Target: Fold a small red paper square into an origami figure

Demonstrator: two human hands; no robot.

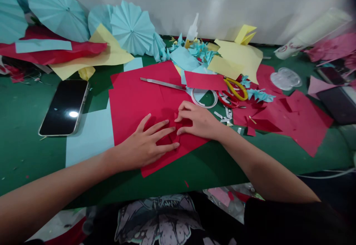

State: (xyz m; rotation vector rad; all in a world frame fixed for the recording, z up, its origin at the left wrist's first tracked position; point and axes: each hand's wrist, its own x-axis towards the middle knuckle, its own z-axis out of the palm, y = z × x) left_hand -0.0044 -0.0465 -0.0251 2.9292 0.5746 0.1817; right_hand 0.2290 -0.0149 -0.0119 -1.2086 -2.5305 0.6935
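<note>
Large red paper sheets lie on the green table, partly over a light blue sheet. My left hand rests palm down on the red paper with its fingers spread. Close to its fingertips, my right hand curls thumb and forefinger around the edge of a small folded red paper. Red against red, the outline of that piece is hard to make out. Beyond the hands lie a slim metal blade-like strip and a roll of white tape.
Yellow-handled scissors and red-handled scissors lie past the tape. A phone is at left. Pleated blue paper rosettes, a glue bottle and yellow paper line the back. Red scraps spread at right.
</note>
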